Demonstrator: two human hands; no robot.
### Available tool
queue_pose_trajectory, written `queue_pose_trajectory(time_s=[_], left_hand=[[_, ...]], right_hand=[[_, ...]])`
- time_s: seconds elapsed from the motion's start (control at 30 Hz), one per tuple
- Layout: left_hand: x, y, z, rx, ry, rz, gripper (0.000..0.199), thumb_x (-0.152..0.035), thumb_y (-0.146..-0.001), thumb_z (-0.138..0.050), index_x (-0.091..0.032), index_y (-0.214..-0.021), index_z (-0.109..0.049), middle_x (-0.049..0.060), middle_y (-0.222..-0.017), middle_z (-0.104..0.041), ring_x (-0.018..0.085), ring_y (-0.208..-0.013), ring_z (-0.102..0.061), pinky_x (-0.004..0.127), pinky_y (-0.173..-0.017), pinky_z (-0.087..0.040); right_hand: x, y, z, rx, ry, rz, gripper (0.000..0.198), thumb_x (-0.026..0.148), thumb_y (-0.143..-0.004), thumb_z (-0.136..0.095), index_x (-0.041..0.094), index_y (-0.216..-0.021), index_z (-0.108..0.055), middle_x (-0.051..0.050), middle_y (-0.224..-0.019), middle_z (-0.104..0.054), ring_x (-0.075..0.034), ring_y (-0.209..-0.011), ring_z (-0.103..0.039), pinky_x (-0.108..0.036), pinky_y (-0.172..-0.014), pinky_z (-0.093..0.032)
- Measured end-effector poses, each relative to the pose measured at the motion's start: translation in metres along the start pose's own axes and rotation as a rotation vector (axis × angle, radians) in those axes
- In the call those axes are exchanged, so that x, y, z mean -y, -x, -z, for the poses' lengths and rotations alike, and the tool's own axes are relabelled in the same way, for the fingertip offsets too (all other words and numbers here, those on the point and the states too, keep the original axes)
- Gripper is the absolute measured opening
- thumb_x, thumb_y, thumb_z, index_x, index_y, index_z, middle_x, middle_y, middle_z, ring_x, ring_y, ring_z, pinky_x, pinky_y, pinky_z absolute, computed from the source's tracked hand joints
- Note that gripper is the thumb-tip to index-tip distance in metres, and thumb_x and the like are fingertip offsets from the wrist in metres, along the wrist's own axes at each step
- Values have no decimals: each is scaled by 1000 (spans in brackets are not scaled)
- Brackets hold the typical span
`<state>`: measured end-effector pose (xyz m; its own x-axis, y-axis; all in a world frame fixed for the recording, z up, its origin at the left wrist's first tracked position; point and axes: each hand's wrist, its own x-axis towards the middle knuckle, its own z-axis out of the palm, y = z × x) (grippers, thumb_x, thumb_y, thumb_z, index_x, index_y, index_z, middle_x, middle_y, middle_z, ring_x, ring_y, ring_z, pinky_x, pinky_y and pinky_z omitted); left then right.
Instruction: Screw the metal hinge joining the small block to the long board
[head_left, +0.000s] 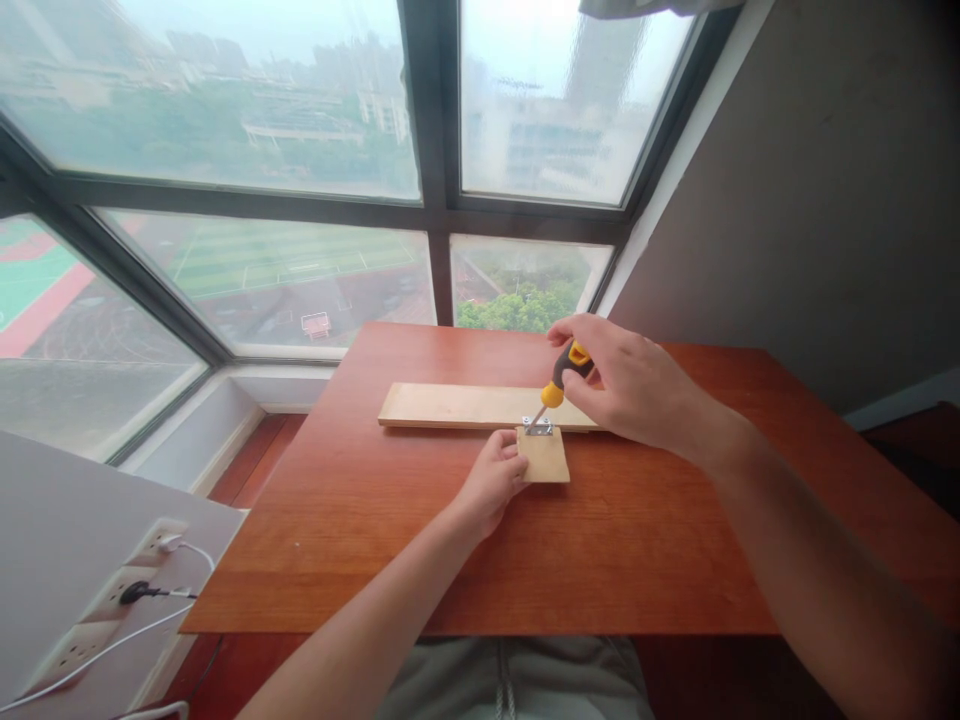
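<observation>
My right hand (611, 380) is closed round the yellow and black handle of a screwdriver (553, 393). The tool slants down to the left, its tip at a small metal hinge (538, 427). That hinge joins a small square piece of wood (545, 458) to the front edge of a long pale wooden board (457, 404) lying flat. With thumb and fingers, my left hand (501, 475) pinches the left edge of the small wooden piece. Whether the tip sits in a screw head is too small to tell.
The reddish-brown wooden table (360, 560) carries the board. Large windows (300, 260) stand behind it, and a grey wall (810, 200) rises at the right. Low on the left are wall sockets (112, 595) with a black plug (136, 592) and white cables.
</observation>
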<state>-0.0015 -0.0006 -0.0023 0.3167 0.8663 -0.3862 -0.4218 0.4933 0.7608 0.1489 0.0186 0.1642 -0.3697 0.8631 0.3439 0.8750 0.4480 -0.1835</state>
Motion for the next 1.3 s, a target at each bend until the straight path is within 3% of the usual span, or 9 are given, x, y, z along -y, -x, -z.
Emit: queue_pose_trajectory(time_s=[0.1,0.3,0.47,0.57,0.77,0.87,0.97,1.07,1.3], left_hand=[[0,0,1,3,4,-1,32,-3,-72,-58,-18,-98,-48,7,-96,-70,14,-81,-67,23,-69,-52],[-2,1,-1,-3,-2,4,30,-3,-72,-58,-18,-96,-49,7,-96,-70,14,-81,-67,23,-69,-52],[-2,2,-1,-3,4,4,31,-3,-71,-60,-18,-95,-49,6,-94,-70,15,-80,-67,23,-68,-51],[-1,1,-1,1,7,3,31,-3,-71,-60,-18,-95,-49,7,-95,-70,14,-80,-67,23,-69,-51],[-1,1,-1,5,14,0,31,-3,-71,-59,-17,-96,-49,7,-96,-69,14,-80,-67,23,-69,-51],[-1,1,-1,4,13,1,31,-2,-71,-59,-17,-96,-49,6,-93,-69,14,-79,-67,23,-69,-51],[-1,1,-1,5,12,-2,31,-2,-71,-60,-18,-96,-49,5,-91,-69,14,-78,-67,22,-68,-51],[0,1,0,9,9,-1,32,-4,-71,-61,-18,-97,-50,7,-94,-70,15,-80,-67,23,-68,-51],[2,-1,2,16,15,-4,33,-5,-69,-63,-18,-97,-51,7,-97,-70,16,-83,-68,25,-71,-52]], right_hand=[[-1,0,-1,16,-39,28,34,23,-87,-51,20,-120,-54,-5,-114,-67,-19,-88,-65,-30,-70,-45],[1,-3,-5,-63,230,-89,31,46,-91,-50,22,-109,-60,-6,-94,-71,-24,-75,-64,-32,-59,-39],[-2,-2,0,-8,-36,16,31,21,-84,-51,20,-115,-58,-7,-116,-67,-22,-92,-64,-31,-70,-46],[-1,-2,0,8,-104,59,32,21,-84,-54,20,-116,-59,-6,-115,-68,-21,-95,-64,-30,-75,-47],[9,-1,-7,-102,187,-72,28,43,-91,-51,21,-106,-63,-6,-97,-71,-24,-78,-65,-34,-60,-41],[7,0,-7,-89,59,-35,23,29,-88,-51,21,-109,-59,-7,-107,-68,-23,-83,-64,-33,-64,-44],[2,1,-5,-13,-178,89,36,14,-81,-51,20,-117,-54,-8,-122,-62,-22,-100,-62,-32,-77,-47],[-1,0,-5,25,-269,110,37,15,-83,-53,22,-119,-53,-5,-112,-67,-20,-98,-63,-32,-83,-47],[3,-3,-14,-136,111,-65,28,42,-90,-55,23,-109,-58,-7,-101,-67,-23,-79,-63,-33,-63,-43]])
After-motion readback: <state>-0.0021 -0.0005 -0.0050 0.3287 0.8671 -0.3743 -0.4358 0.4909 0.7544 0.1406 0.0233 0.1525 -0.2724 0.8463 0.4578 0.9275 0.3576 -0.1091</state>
